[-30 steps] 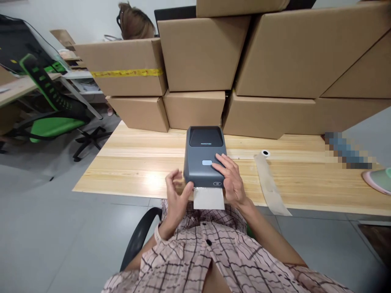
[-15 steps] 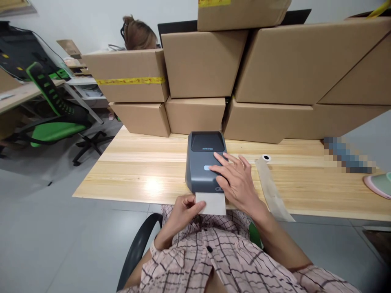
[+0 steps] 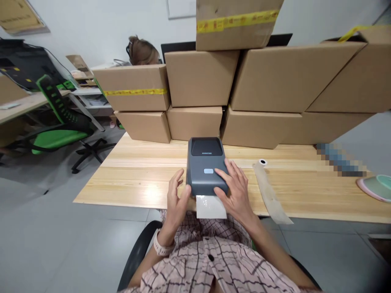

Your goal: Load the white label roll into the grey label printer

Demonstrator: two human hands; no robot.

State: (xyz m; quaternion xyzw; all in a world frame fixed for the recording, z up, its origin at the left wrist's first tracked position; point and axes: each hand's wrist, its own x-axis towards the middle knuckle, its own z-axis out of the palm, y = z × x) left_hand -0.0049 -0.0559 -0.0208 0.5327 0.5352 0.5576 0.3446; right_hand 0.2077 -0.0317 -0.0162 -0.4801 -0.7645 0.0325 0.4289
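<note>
A dark grey label printer (image 3: 200, 181) with a light blue button stands near the front edge of the wooden table. From its front slot a white paper label (image 3: 210, 208) hangs out past the table edge. My left hand (image 3: 177, 199) is open at the printer's left front corner, thumb against or very close to its side. On the right, my right hand (image 3: 236, 189) lies open against the printer's right front, its fingers spread, the index fingertip beside the button and the thumb at the front edge above the label. Neither hand holds anything.
Cardboard boxes (image 3: 201, 79) are stacked along the table's back, and a person's head (image 3: 143, 52) shows behind them. A small roll (image 3: 262, 162) with a long backing strip (image 3: 269, 191) lies right of the printer. Further right are a blurred-out object (image 3: 340, 160) and a round pink-and-green item (image 3: 377, 187).
My left hand has let go of the label and moved up to the printer's left side. My right hand's fingers have shifted off the button to the right. The camera view has tilted upward.
</note>
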